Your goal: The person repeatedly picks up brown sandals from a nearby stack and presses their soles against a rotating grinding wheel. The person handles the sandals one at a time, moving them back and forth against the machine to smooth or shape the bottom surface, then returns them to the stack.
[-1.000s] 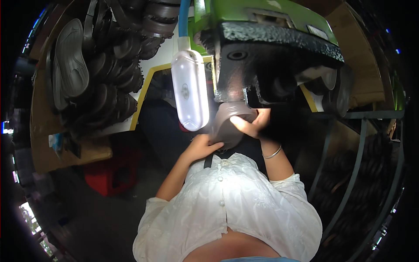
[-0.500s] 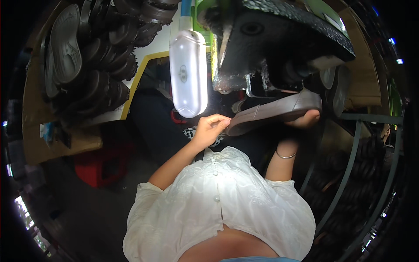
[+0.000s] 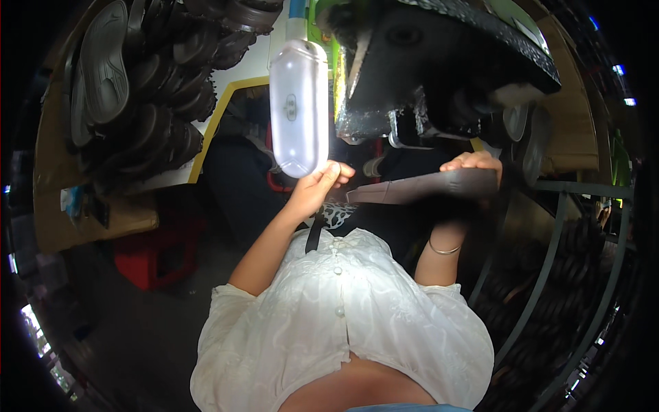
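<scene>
In my right hand (image 3: 473, 162) is a dark brown shoe sole (image 3: 419, 189), held at its right end with the fingers curled over the upper edge. The sole is tilted edge-on and partly smeared by motion. My left hand (image 3: 319, 187) is just beyond the sole's left tip, apart from it, thumb and fingers drawn together. What they pinch is too small to make out. A narrow dark strip (image 3: 314, 232) hangs below that hand in front of my white shirt; its upper end is hidden. The lower end of a lit white lamp (image 3: 299, 110) is close above my left fingers.
A black machine head (image 3: 439, 75) overhangs the sole. Brown soles (image 3: 154, 89) are heaped on the table at far left, with a red stool (image 3: 154, 257) below. More soles (image 3: 532, 144) stand by cardboard at right, near a grey metal rack (image 3: 559, 233).
My left hand has moved off the sole's tip, slightly up and left. The right hand has turned the sole, and its fingers now lie over the top edge. The dark strip shows more plainly.
</scene>
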Demonstrator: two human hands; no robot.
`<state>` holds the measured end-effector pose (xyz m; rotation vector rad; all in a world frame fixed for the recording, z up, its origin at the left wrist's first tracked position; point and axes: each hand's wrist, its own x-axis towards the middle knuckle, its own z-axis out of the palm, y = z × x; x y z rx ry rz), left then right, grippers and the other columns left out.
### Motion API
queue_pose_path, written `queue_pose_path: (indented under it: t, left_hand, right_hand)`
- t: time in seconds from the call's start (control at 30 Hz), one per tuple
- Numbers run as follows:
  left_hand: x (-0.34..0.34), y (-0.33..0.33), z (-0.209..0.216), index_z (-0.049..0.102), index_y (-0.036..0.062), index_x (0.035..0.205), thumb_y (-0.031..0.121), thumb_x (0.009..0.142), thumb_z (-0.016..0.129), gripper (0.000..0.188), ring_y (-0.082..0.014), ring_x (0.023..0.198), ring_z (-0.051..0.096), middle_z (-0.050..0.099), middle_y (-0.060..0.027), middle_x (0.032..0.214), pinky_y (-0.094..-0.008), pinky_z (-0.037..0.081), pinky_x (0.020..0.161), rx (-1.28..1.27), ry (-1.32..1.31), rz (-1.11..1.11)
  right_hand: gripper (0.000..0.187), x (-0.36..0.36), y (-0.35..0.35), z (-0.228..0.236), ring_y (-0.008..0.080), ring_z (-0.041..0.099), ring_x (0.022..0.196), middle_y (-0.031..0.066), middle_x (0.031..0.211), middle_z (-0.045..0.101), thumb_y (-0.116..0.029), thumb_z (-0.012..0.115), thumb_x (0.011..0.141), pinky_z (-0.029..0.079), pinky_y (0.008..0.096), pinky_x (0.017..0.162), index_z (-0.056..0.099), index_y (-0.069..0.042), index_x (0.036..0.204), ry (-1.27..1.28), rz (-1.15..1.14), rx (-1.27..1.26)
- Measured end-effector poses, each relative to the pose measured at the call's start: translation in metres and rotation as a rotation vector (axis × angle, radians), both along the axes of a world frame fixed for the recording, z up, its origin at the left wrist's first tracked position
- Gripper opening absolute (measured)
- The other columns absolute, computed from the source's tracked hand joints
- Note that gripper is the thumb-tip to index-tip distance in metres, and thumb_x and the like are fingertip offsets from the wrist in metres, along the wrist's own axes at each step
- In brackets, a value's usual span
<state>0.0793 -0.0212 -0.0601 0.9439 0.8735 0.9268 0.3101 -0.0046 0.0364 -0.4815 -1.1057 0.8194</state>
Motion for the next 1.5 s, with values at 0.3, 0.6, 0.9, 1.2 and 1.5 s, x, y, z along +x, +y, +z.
queue_pose_path:
  t: [0.3, 0.6, 0.9, 1.2, 1.5]
  left_hand:
    - [0.016, -0.013, 0.056, 0.063, -0.0016, 0.084, 0.004, 0.079, 0.062, 0.008, -0.0137, 0.070, 0.059, 0.062, -0.0080, 0.077, -0.0248, 0.047, 0.065, 0.544, 0.331, 0.061]
    - [0.000, 0.005, 0.003, 0.057, 0.0008, 0.093, 0.023, 0.090, 0.049, 0.024, -0.0092, 0.075, 0.056, 0.059, -0.0036, 0.084, -0.0216, 0.045, 0.070, -0.071, -0.007, 0.208]
    - [-0.009, -0.017, 0.044, 0.064, 0.0019, 0.102, 0.013, 0.080, 0.063, 0.024, -0.0137, 0.086, 0.059, 0.064, -0.0100, 0.095, -0.0262, 0.046, 0.078, 0.092, 0.166, -0.099]
    - [0.000, -0.031, 0.046, 0.065, 0.0006, 0.084, 0.008, 0.076, 0.065, 0.011, -0.0153, 0.070, 0.064, 0.065, -0.0109, 0.075, -0.0247, 0.048, 0.064, 0.431, 0.405, -0.022]
    - [0.003, -0.028, 0.022, 0.059, 0.0003, 0.080, 0.008, 0.084, 0.055, 0.010, -0.0032, 0.057, 0.051, 0.058, 0.0007, 0.069, -0.0190, 0.040, 0.050, -0.164, 0.150, 0.155]
  right_hand:
    - [0.058, -0.023, -0.003, -0.015, 0.0163, 0.059, 0.064, 0.0061, 0.072, 0.055, -0.045, 0.080, 0.052, 0.050, 0.0250, 0.057, 0.052, -0.003, 0.080, -0.172, -0.110, -0.104]
    - [0.062, 0.000, -0.006, 0.005, 0.0165, 0.057, 0.064, 0.0063, 0.080, 0.051, -0.065, 0.048, 0.074, 0.053, 0.0272, 0.058, 0.048, -0.004, 0.089, 0.278, -0.074, -0.083]
    - [0.067, 0.024, -0.003, -0.011, 0.0159, 0.056, 0.072, 0.0048, 0.085, 0.055, -0.069, 0.039, 0.075, 0.050, 0.0300, 0.067, 0.051, -0.006, 0.096, 0.342, -0.395, -0.391]
    - [0.063, 0.019, -0.011, 0.001, 0.0134, 0.055, 0.070, 0.0032, 0.080, 0.047, -0.065, 0.053, 0.070, 0.050, 0.0268, 0.063, 0.045, -0.004, 0.085, 0.195, -0.303, -0.127]
    - [0.054, 0.011, -0.016, 0.012, 0.0215, 0.055, 0.087, 0.0068, 0.091, 0.050, -0.036, 0.073, 0.068, 0.050, 0.0315, 0.074, 0.048, -0.001, 0.101, 0.457, 0.417, 0.109]
